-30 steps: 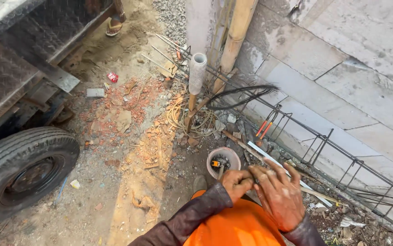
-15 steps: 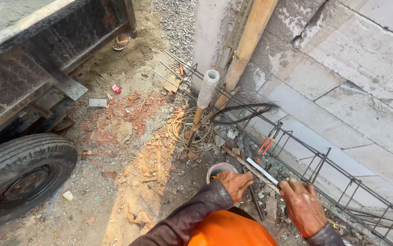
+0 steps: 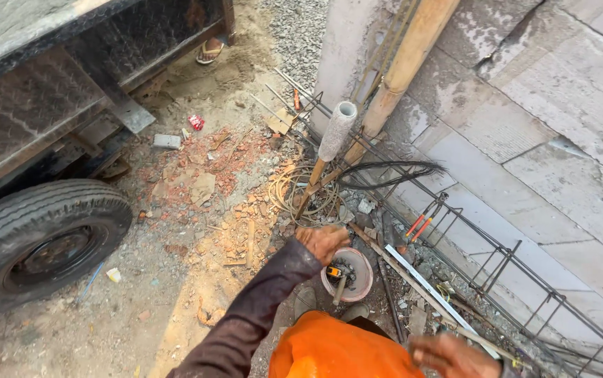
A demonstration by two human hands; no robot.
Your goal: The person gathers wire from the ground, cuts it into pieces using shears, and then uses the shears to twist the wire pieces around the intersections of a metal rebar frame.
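Two hands are seen low in the scene; the left hand (image 3: 324, 241) is curled loosely at the far rim of a small round pale bucket (image 3: 348, 274) of tools, though a grip cannot be confirmed; the right hand (image 3: 452, 355), partly cut off at the near edge, is blurred, its grasp untellable; a rusty rebar cage (image 3: 518, 280) lies right; a rubber tyre (image 3: 39, 241) sits left.

A small round pinkish bucket (image 3: 355, 278) stands upright on rubble, holding tools.

Daylight on dirt ground (image 3: 175, 329) strewn with brick rubble (image 3: 224, 175); a block wall (image 3: 560, 105) stands right, truck tyre (image 3: 39, 241) left.
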